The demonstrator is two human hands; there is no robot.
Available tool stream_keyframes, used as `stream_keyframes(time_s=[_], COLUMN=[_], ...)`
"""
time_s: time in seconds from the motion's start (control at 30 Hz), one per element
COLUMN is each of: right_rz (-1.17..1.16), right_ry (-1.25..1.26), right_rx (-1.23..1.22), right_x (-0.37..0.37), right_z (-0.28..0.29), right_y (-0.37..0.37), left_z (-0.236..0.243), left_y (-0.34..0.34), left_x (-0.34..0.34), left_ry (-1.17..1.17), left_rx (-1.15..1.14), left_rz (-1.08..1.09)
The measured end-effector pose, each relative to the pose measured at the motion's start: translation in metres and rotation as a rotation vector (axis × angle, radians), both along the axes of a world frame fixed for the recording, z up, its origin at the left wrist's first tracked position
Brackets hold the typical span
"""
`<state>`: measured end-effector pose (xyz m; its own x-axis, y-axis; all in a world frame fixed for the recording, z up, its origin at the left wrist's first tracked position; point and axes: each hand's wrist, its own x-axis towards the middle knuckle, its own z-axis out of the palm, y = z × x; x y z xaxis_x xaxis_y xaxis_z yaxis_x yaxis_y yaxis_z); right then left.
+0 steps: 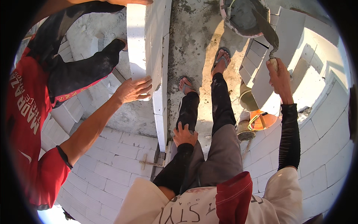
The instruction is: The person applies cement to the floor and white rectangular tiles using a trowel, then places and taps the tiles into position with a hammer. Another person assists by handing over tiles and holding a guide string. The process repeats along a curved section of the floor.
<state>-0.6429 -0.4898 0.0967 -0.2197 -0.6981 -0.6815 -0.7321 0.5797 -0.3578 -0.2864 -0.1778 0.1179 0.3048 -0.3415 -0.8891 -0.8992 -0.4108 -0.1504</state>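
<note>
My right hand (280, 78) grips a pointed trowel by its light handle, out to the right. The trowel's mortar-smeared blade (269, 31) reaches over the rim of a round bucket (225, 18) that holds wet grey mortar (242, 16). On my left leg, near the knee, lies my left hand (185, 136) with fingers spread and nothing in it. Left of me, a co-worker in a red shirt has one hand (132, 89) on the near end of a long white block (137, 44) at a narrow white block wall (159, 71). Another hand (140, 2) touches the block's far end.
Several white blocks (285, 37) are stacked at the right. Beside them sit an orange container (264, 120) and a dirty cylindrical can (246, 130). Rough concrete floor (199, 48) runs under my sandaled feet. A crossed stick piece (149, 163) sits by the wall's near end.
</note>
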Motion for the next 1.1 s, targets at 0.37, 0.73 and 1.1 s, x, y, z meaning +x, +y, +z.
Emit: stream_keyframes(time_s=[0.37, 0.73, 1.1], right_rz=[0.549, -0.163, 0.14], right_ry=[0.46, 0.32, 0.804], right_rx=[-0.321, -0.429, -0.278], right_x=[-0.022, -0.002, -0.125], right_z=[-0.164, -0.011, -0.047], right_y=[-0.006, 0.105, 0.294], left_z=[0.002, -0.008, -0.055], left_y=[-0.013, -0.025, -0.23], left_x=[0.017, 0.062, 0.166], left_ry=[0.007, 0.246, 0.233], left_rx=[-0.008, -0.494, -1.127], left_rz=[-0.015, -0.03, -0.094])
